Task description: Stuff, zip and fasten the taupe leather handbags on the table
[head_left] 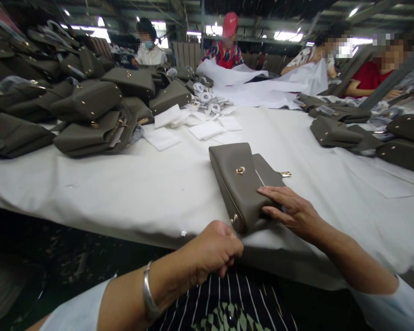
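An olive-grey leather handbag (pixel 239 181) with gold clasps lies flat near the front edge of the white-covered table (pixel 141 193). My right hand (pixel 291 211) rests on the bag's near right end, fingers stretched and pressing against it. My left hand (pixel 215 250) is curled closed at the table's front edge, just below the bag's near corner; whatever it pinches is hidden. A silver bangle (pixel 148 294) sits on my left wrist.
A heap of matching grey handbags (pixel 86 105) fills the left side of the table, and more bags (pixel 365 133) lie at the right. White paper pieces (pixel 200 126) and small wrapped parts lie mid-table. Several people work with white sheets (pixel 262 87) at the far end.
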Motion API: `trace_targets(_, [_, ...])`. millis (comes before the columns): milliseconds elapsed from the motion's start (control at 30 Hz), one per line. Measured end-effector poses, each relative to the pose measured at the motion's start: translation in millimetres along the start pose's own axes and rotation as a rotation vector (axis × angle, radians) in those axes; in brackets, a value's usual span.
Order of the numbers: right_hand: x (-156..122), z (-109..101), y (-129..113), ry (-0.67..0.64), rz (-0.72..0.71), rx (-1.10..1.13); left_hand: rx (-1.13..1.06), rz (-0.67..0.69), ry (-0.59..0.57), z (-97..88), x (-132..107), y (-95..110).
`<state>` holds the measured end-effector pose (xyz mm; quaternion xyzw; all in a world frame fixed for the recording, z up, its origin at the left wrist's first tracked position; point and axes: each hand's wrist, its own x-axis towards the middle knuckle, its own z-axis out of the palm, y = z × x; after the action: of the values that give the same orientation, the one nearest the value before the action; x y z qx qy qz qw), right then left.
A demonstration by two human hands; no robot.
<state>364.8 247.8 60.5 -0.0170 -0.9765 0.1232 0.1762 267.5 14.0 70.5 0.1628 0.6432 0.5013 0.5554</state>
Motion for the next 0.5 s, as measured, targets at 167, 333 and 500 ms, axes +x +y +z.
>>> trace_targets(167, [0.6, 1.4, 0.4, 0.0, 0.003, 0.023, 0.136, 0.269, 0.241, 1.2, -12.6, -25.2])
trace_targets(333, [0.6, 0.1, 0.4, -0.02, 0.019, 0.027, 0.423, 0.594, 0.523, -3.8, -3.4, -22.6])
trace_targets(500, [0.1, 1.2, 0.6, 0.001, 0.005, 0.038, 0.75, 0.804, 0.602, -2.8, 4.8, -16.5])
